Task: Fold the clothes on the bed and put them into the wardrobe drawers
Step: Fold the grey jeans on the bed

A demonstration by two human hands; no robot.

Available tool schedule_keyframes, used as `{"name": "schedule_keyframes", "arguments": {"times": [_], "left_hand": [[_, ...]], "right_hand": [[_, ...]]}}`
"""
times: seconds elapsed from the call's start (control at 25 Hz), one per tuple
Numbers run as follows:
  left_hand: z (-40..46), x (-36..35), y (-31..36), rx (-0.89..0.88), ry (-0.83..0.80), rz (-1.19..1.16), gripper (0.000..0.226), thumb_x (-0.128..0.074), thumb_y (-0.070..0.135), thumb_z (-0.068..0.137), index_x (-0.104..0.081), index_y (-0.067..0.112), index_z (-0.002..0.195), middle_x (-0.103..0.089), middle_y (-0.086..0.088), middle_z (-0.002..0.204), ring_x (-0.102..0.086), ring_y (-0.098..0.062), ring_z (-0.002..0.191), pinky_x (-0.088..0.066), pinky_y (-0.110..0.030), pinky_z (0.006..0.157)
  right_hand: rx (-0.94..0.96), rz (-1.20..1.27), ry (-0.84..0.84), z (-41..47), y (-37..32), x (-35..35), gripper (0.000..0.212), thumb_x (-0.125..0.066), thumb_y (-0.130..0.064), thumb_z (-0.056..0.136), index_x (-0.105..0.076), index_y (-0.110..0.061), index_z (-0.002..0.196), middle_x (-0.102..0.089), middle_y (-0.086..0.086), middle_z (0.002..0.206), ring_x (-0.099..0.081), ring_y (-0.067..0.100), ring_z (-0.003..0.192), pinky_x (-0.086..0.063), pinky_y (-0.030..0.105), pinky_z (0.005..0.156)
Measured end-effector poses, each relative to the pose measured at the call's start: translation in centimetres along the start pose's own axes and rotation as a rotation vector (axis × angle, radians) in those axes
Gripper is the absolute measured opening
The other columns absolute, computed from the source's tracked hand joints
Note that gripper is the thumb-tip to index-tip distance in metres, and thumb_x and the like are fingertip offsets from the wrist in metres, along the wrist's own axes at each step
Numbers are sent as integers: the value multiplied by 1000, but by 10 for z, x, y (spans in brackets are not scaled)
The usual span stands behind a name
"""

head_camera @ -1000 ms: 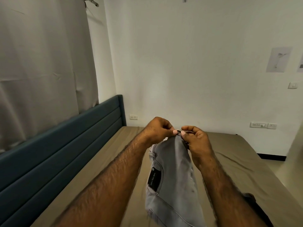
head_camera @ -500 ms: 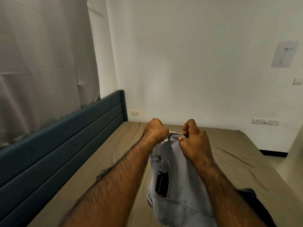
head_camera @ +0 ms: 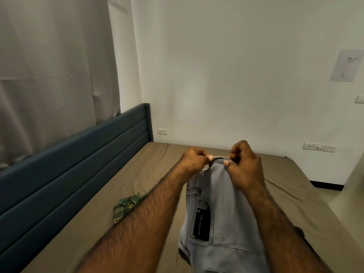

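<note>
Ahead of you: white wall [head_camera: 236, 75], bare but for paper sheet [head_camera: 346, 66] stuck high at right. Light switch [head_camera: 359, 99] below sheet, at frame edge. Small socket [head_camera: 162, 131] low on wall, just right of headboard [head_camera: 78, 154]. Switch panel [head_camera: 319, 147] low at right. To your left: pale curtain [head_camera: 49, 66] hanging behind blue padded headboard. Dark skirting [head_camera: 327, 186] at wall foot, far right; pale floor [head_camera: 354, 186] beside it.
</note>
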State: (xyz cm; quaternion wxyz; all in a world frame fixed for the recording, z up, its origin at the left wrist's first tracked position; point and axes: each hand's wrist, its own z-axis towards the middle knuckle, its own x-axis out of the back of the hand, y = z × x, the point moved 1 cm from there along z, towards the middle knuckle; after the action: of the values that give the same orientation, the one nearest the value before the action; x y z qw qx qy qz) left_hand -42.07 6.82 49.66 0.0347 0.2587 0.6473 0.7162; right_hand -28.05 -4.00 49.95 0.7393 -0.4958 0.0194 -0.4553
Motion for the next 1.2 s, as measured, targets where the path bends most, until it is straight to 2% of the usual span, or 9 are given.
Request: {"name": "schedule_keyframes", "arguments": {"times": [0.16, 0.36, 0.48, 0.64, 0.76, 0.88, 1.04, 1.12, 1.2], "left_hand": [[-12, -3, -25, -183, -226, -287, 16, -69, 14, 101, -69, 0, 109, -70, -8, 100, -66, -13, 91, -58, -26, 82], [-5, -17, -24, -215, -389, -68, 14, -75, 20, 98, -72, 11, 109, -72, -6, 101, -68, -19, 93, -61, -34, 81], [7, -9, -13, -190, -303, 144, 16, -81, 12, 89, -76, 22, 100, -76, 0, 98, -72, -17, 94, -64, -43, 89], [14, -12, -5, 31, -351, -207, 14, -76, 29, 96, -79, 15, 95, -78, -5, 96, -70, -21, 93, -58, -43, 96], [22, -10, -6, 48, -341, -93, 16, -78, 31, 94, -79, 18, 87, -73, -5, 90, -62, -21, 88, -55, -43, 88], [24, -11, -7, -23, -314, 81, 16, -85, 16, 84, -71, 24, 81, -68, 2, 80, -59, -18, 81, -52, -41, 80], [18, -23, -9, -314, 49, 378, 26, -77, 17, 73, -59, 36, 74, -54, 22, 58, -47, -7, 61, -48, -40, 78], [12, -24, -5, -249, -117, 115, 19, -85, 28, 76, -66, 26, 82, -60, 16, 69, -53, -10, 67, -49, -36, 73], [12, -18, 3, -118, -197, -44, 40, -86, 48, 81, -71, 11, 87, -65, 1, 77, -57, -14, 72, -49, -33, 68]], "right_hand": [[-189, 299, -110, 19, 20, 13, 31, -77, 10, 83, -66, -17, 90, -72, 5, 84, -67, 21, 78, -59, 41, 77], [-188, 184, -126, 31, 29, 22, 28, -74, 6, 87, -67, -21, 92, -72, 7, 90, -68, 23, 84, -61, 44, 79], [-144, 97, -164, 34, 34, 24, 23, -71, 3, 90, -69, -19, 94, -72, 3, 93, -69, 24, 91, -59, 38, 79], [-150, 94, -264, 34, 35, 27, 29, -75, 2, 88, -76, -20, 107, -77, -1, 101, -71, 18, 98, -60, 40, 92], [-147, 19, -289, 33, 33, 29, 29, -81, 1, 82, -80, -23, 98, -79, -7, 92, -73, 14, 91, -62, 38, 86], [-193, 44, -261, 30, 33, 26, 31, -85, 2, 77, -79, -24, 94, -78, -5, 88, -74, 17, 88, -64, 42, 85], [-207, 74, -199, 28, 32, 20, 34, -87, 3, 72, -79, -22, 94, -78, -3, 86, -74, 18, 86, -64, 44, 84], [-198, 95, -161, 27, 31, 21, 37, -88, 3, 71, -78, -22, 96, -77, -2, 86, -73, 18, 84, -64, 40, 81], [-149, 108, -141, 23, 29, 22, 41, -87, 4, 71, -72, -24, 96, -73, 0, 84, -68, 14, 77, -60, 33, 72]]}}
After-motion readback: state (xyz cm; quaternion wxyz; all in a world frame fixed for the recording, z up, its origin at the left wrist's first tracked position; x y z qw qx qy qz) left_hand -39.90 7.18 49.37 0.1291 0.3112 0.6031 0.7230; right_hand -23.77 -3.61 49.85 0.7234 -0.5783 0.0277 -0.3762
